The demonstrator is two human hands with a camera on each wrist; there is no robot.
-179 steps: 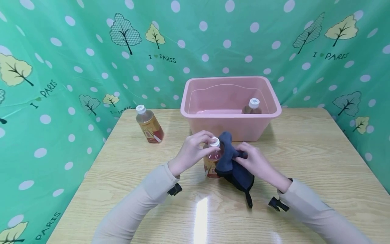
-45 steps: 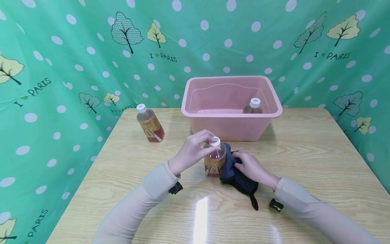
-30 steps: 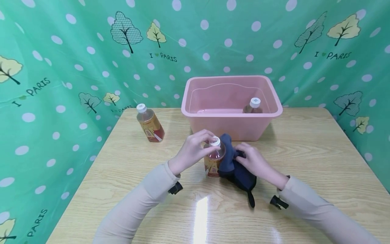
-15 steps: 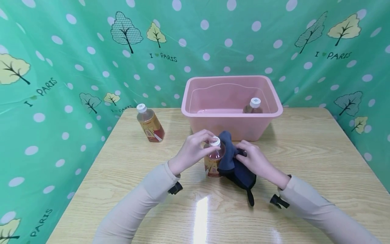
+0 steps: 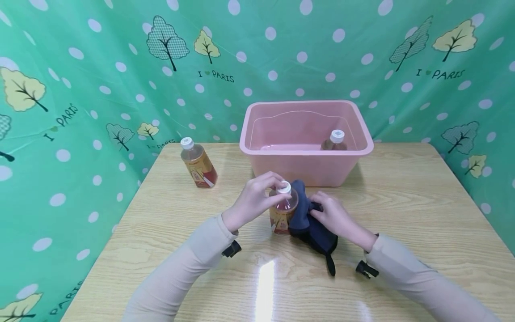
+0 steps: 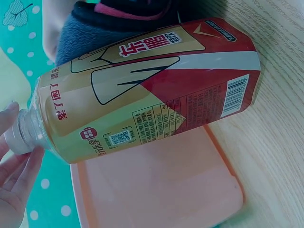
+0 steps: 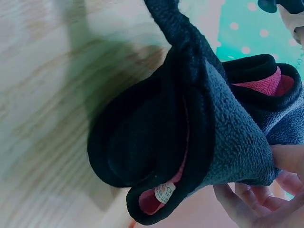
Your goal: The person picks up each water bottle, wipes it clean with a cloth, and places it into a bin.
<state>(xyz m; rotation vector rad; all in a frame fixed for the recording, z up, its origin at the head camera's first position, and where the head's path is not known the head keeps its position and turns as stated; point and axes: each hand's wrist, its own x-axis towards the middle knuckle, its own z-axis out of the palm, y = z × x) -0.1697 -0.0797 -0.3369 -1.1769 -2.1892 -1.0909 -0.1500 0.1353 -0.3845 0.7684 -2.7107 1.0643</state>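
Observation:
My left hand pinches the white cap of a drink bottle standing upright on the table, near the front of a pink bin. The left wrist view shows the fingers around the cap and the yellow and red label of the bottle. My right hand grips a bunched dark blue cleaning cloth, which lies against the bottle's right side. Up close in the right wrist view, the cloth has black edging, a pink underside and a hanging loop; thumb and fingers hold its fold.
Behind the hands stands the pink bin; another white-capped bottle is inside at its right. A third bottle stands on the wooden table at the back left. A green patterned curtain hangs behind and along the sides.
My right hand has moved the cloth up and down along the bottle's right side; since half a second ago it has slid slightly down. The left hand stays on the cap.

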